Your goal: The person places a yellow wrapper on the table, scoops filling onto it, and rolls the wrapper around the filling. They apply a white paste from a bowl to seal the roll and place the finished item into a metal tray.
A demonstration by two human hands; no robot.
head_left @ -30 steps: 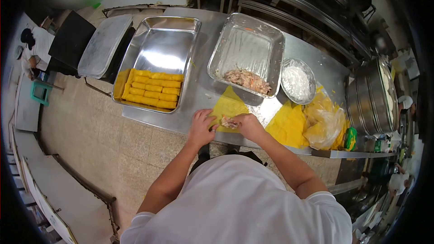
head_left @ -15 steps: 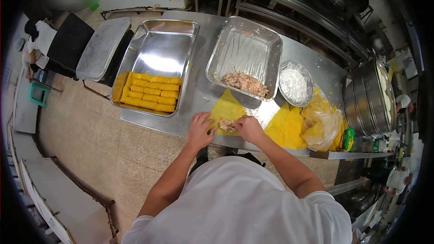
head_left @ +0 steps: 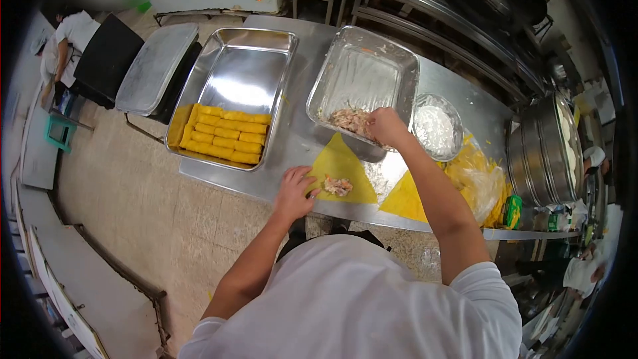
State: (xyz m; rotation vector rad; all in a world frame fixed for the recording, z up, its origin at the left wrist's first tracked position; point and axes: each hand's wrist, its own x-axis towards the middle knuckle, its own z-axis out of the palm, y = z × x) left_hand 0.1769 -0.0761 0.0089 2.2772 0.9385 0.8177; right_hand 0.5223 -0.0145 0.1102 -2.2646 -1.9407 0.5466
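A thin yellow wrapper sheet [head_left: 332, 161] lies on the steel table, one corner pointing away from me. On it sits a small lump of minced filling [head_left: 338, 187]. My left hand [head_left: 294, 191] rests at the wrapper's left edge, fingers spread and lying on it. My right hand [head_left: 388, 125] reaches into the near right corner of a deep metal tray [head_left: 413, 80], fingers curled into the mass of minced meat filling [head_left: 349, 119]; the fingertips are partly hidden. A second tray [head_left: 290, 60] on the left holds rows of yellow rolls [head_left: 227, 134].
A bowl of white paste or powder [head_left: 437, 126] stands right of the filling tray. Stacked yellow wrappers [head_left: 405, 198] and a plastic bag [head_left: 488, 189] lie at the right. Beyond are a metal steamer [head_left: 541, 153] and a green packet [head_left: 512, 211]. People in white work at both sides.
My right hand has left the filling on the wrapper and moved away and to the right, into the filling tray. My left hand stays at the wrapper's edge.
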